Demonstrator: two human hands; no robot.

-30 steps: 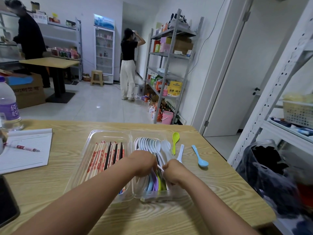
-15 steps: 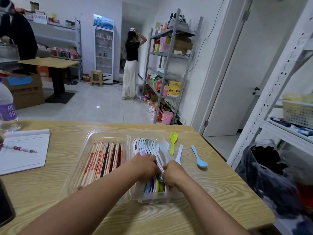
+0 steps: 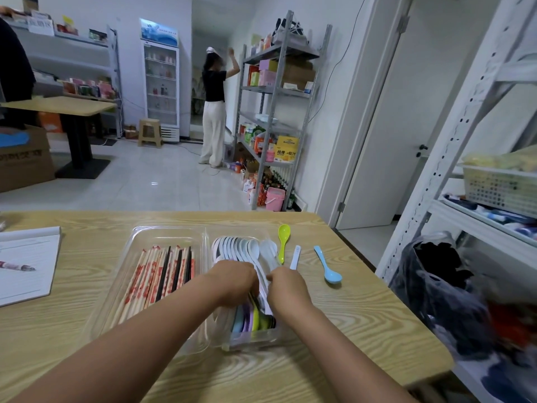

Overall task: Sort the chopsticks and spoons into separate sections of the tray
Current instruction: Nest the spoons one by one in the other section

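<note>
At the centre of the frame a clear tray sits on the wooden table. Its left section holds the chopsticks laid lengthwise; its right section holds nested white spoons above and coloured spoons below. Both hands work in the spoon section: the left hand and right hand have fingers curled down among the handles, but exactly what each grips cannot be told. Right of the tray lie a green spoon, a white spoon and a blue spoon. These look light, stiff, smooth plastic, likely slippery; pinching the handle mid-length should serve best.
</note>
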